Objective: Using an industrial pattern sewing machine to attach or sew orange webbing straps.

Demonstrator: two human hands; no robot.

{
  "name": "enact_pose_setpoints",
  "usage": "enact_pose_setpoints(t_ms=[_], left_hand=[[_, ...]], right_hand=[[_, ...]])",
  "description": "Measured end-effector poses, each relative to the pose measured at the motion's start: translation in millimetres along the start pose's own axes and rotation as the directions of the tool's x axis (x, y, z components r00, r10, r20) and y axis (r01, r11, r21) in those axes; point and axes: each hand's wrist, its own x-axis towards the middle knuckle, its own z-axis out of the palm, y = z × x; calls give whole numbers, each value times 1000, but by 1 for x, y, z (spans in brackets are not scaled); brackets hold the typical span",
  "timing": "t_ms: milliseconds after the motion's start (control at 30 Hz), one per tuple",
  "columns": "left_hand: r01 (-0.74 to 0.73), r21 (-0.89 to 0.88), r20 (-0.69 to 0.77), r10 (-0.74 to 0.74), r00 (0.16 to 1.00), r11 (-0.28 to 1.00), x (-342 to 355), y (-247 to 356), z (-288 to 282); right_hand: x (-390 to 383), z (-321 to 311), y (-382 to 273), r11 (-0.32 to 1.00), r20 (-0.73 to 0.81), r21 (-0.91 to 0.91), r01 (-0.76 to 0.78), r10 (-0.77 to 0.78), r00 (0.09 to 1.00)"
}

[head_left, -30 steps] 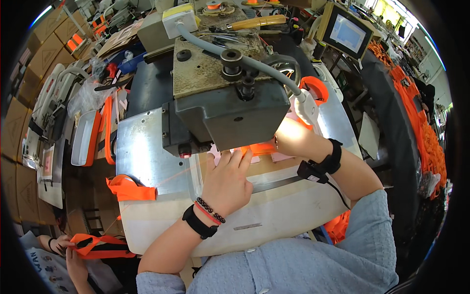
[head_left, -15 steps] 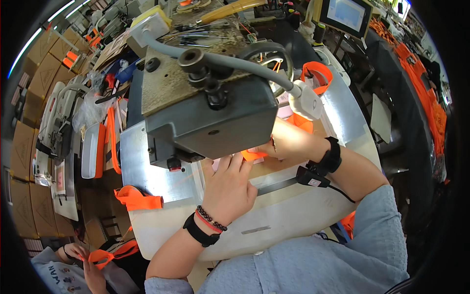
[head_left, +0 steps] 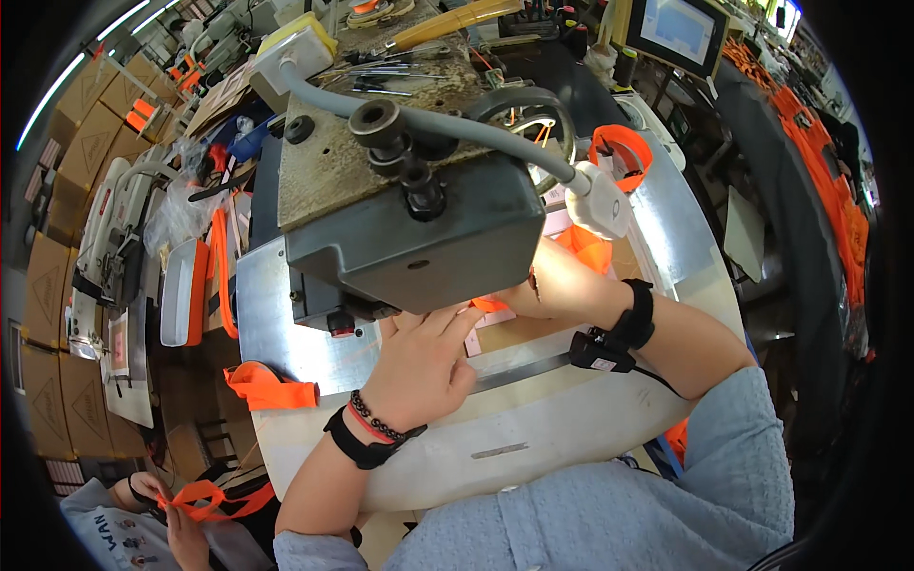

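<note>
The dark head of an industrial sewing machine [head_left: 419,243] stands over the work and hides the needle area. My left hand [head_left: 419,366] lies with fingers stretched out, their tips at the machine head's lower edge beside a pale pink strip [head_left: 473,344]. Close to its fingertips is a small piece of orange webbing [head_left: 489,305]. From the right my right hand [head_left: 552,284] reaches in with its fingers bent round that webbing; the machine head partly covers them. More orange webbing [head_left: 587,249] shows behind the right hand.
An orange webbing loop [head_left: 621,157] rests at the table's far right, and a folded orange strap [head_left: 269,384] at its left edge. A grey cable [head_left: 428,119] crosses the machine. A co-worker's hands [head_left: 171,514] hold orange webbing at lower left. A screen [head_left: 678,33] stands behind.
My left hand has shifted left and slightly toward me, uncovering more of the pale pink strip. My right hand has moved slightly; less of the orange piece by its fingers shows.
</note>
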Motion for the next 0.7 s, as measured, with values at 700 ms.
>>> enact_pose_setpoints(t_ms=[700], left_hand=[[51,-22,-39,-51,998,998,-7,-6,8]], right_hand=[[1,-6,0,998,65,-57,21,-18,998]])
